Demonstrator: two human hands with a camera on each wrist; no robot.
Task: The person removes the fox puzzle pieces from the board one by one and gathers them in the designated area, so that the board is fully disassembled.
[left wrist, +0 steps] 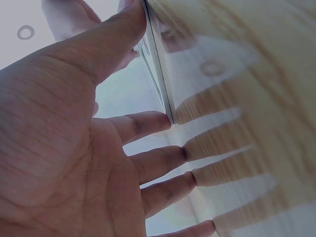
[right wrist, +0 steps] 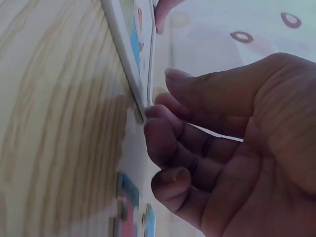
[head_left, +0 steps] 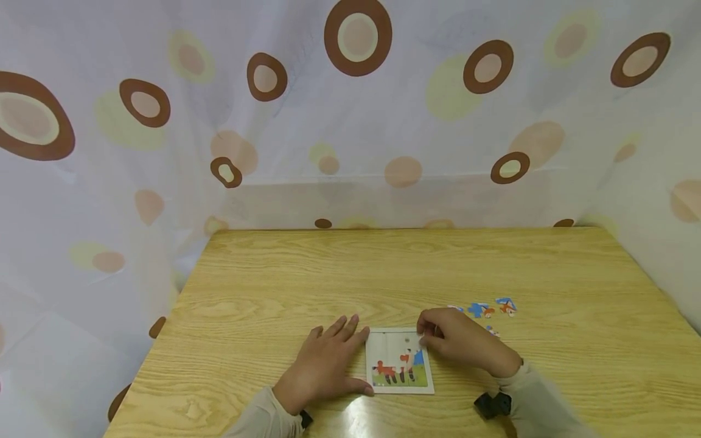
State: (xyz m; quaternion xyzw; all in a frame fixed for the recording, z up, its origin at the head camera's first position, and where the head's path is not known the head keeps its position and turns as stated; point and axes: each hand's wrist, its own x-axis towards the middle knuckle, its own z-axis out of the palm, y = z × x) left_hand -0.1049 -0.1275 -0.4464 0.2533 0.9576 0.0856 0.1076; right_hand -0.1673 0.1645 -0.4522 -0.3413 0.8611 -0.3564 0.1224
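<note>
A square puzzle board (head_left: 398,390) with a pale frame lies on the table, its lower part filled with red, green and blue picture pieces. Spread along its left side is my left hand (head_left: 327,368), thumb by the lower corner and index finger by the upper one. In the left wrist view, the thumb and index finger of this hand (left wrist: 64,143) touch the board's edge (left wrist: 159,74). My right hand (head_left: 465,340) is at the upper right corner, fingers loosely bent. Seen from the right wrist, that hand (right wrist: 222,148) shows no piece, its thumb apart from the fingers beside the frame (right wrist: 126,59).
Several loose puzzle pieces (head_left: 479,310) lie on the wooden table (head_left: 274,274) beyond and to the right of my right hand. Another piece (head_left: 491,331) is partly hidden by that hand. A patterned cloth (head_left: 306,140) hangs behind the table and at both sides.
</note>
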